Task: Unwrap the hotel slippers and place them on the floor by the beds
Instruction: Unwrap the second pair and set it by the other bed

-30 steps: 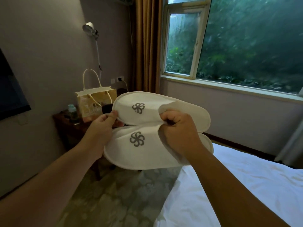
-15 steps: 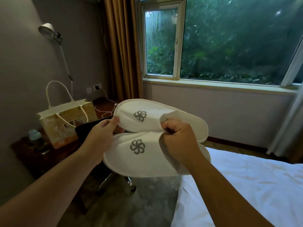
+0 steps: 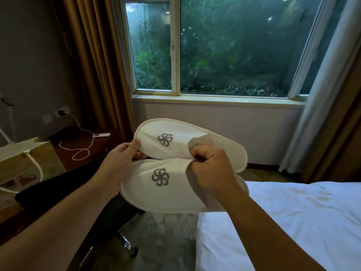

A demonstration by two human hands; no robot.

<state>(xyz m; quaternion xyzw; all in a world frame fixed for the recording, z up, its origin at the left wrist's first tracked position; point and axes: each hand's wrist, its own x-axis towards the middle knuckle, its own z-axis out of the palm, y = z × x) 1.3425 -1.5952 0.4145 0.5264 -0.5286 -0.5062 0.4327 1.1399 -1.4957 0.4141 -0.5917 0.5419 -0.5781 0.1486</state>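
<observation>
Hotel room, dim: the window [image 3: 234, 45] fills the upper frame, green foliage behind the glass, with a brown curtain [image 3: 93, 65] at upper left. White bed [image 3: 293, 222] takes the lower right. Wooden desk [image 3: 78, 137] at left carries a looped white cable [image 3: 78, 153]; a paper bag [image 3: 23, 161] sits at the left edge.

Upper slipper [image 3: 175, 141] and lower slipper [image 3: 166, 188], both white, are held in the air at centre frame. Their long edges touch, toes point left, and each has a grey pinwheel logo.

Left hand [image 3: 119, 161] pinches the toe rim of the upper slipper, thumb on top. Right hand [image 3: 211, 169] is clenched on both — fingers curled into the strap openings where the pair meet.

Patterned floor [image 3: 166, 241] shows beneath, lower centre.
</observation>
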